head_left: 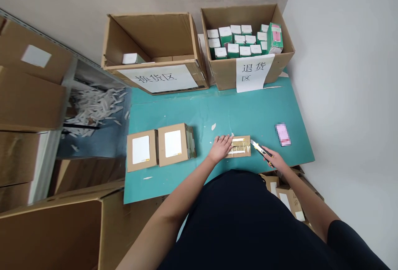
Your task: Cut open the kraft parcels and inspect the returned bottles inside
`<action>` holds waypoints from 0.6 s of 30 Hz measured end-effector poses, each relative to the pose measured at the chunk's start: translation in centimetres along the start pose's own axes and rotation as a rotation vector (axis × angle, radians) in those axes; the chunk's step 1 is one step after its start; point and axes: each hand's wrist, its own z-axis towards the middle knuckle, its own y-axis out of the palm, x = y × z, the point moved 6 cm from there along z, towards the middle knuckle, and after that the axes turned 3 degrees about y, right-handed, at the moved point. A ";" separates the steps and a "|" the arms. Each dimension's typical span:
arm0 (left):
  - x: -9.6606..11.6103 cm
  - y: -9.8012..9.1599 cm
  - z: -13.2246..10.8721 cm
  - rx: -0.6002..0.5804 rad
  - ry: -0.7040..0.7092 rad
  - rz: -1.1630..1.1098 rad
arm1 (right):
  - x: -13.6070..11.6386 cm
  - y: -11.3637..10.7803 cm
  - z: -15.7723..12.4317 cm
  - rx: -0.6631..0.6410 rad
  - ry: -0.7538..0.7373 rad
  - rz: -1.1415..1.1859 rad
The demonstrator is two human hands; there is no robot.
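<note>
Clock positions are taken from a small taped carton [241, 146], which lies flat on the near part of the green tabletop [226, 106]. Glossy tape and two pale strips run along its upper face, with a dark line between the strips. At nine o'clock, the left hand [221, 146] lies over the end of the carton, palm down, fingers extended and slightly spread. Between three and four o'clock, the right hand [274, 160] is wrapped around the handle of a utility knife [261, 150], whose tip points toward ten o'clock beside the carton's right edge; whether the tip touches the cardboard cannot be told.

Farther out at nine o'clock, two larger cartons [180, 143] sit side by side, each bearing a white label. Between two and three o'clock lies a pink flat item [283, 134], partly pixelated. Between ten and eleven o'clock, a large box [161, 30] with a lettered sheet [158, 77] contains a white-topped pack [131, 58]. At twelve o'clock, a second large box [224, 75], also with a lettered sheet [255, 73], contains rows of green packs [233, 50] with white tops; one stands higher, at the right.
</note>
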 end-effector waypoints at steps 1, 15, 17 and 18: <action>0.0 0.0 0.0 0.000 -0.001 -0.004 | -0.2 -0.1 -0.1 -0.015 0.008 -0.004; 0.1 -0.1 0.1 -0.015 0.003 0.021 | 0.6 0.2 -1.8 -0.021 0.007 -0.033; 0.0 -0.2 0.1 -0.015 0.005 0.016 | 0.6 -0.1 -1.9 -0.033 0.004 -0.055; 0.0 -0.2 0.1 -0.014 0.003 0.015 | 0.7 -0.2 -1.9 -0.037 0.005 -0.069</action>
